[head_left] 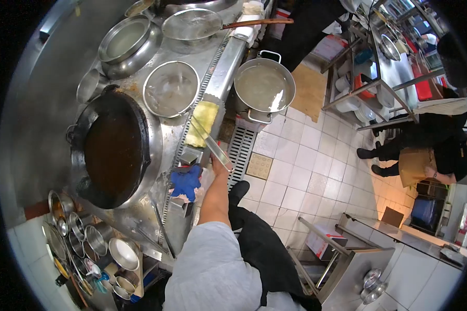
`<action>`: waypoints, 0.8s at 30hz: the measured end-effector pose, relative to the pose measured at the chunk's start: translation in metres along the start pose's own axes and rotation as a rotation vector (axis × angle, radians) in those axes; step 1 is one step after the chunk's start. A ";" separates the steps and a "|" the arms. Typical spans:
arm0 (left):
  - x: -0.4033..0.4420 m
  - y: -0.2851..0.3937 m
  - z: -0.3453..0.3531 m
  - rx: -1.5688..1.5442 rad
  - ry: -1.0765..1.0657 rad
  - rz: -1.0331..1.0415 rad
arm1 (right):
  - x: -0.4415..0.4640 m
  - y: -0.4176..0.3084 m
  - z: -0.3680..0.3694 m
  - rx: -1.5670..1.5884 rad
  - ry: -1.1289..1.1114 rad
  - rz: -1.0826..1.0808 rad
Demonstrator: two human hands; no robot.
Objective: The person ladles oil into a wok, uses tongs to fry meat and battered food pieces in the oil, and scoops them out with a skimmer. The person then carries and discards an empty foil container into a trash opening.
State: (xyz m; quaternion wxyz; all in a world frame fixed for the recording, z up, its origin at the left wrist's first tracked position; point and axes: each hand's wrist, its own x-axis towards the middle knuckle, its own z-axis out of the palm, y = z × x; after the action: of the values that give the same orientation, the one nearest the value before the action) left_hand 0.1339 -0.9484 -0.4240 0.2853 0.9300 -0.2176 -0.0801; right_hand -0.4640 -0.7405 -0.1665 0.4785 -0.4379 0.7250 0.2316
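Observation:
My left hand (220, 163) is closed around the flat metal handle (215, 147) of a round strainer (171, 89) at the stove's front edge. The strainer's bowl sits over the steel stove top, and its handle crosses a folded yellow cloth (202, 123). Nearer to me, a crumpled blue cloth (187, 182) lies beside my forearm. Left of the strainer, a large black wok (114, 150) holds dark brown liquid. My right hand is out of view.
A two-handled pot (264, 85) of cloudy liquid stands right of the stove edge. Behind lies a wooden-handled strainer (192, 24). Stacked bowls and pans (96, 238) crowd the lower left. A co-worker in dark clothes (430, 150) is at the right, near a steel rack (384, 78).

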 end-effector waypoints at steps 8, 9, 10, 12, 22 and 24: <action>-0.132 0.056 -0.143 -0.215 -0.348 0.008 | 0.077 0.014 -0.016 -0.048 -0.018 -0.224; -0.150 0.049 -0.153 -0.261 -0.382 0.078 | 0.086 0.017 -0.018 -0.047 -0.023 -0.256; -0.163 0.044 -0.162 -0.306 -0.416 0.152 | 0.095 0.021 -0.019 -0.045 -0.027 -0.288; -0.188 0.056 -0.217 -0.317 -0.396 0.217 | 0.125 0.029 -0.019 -0.031 -0.035 -0.358; -0.282 -0.019 -0.408 0.172 0.173 0.127 | 0.192 0.018 -0.003 0.438 -0.227 -0.311; -0.284 -0.045 -0.423 0.361 0.091 0.036 | 0.186 0.008 0.007 0.524 -0.242 -0.281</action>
State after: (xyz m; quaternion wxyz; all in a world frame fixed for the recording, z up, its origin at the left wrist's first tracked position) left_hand 0.0124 -0.5771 -0.0936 0.1249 0.9647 -0.2319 0.0073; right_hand -0.4974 -0.8080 -0.3371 0.6852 -0.3649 0.6301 0.0192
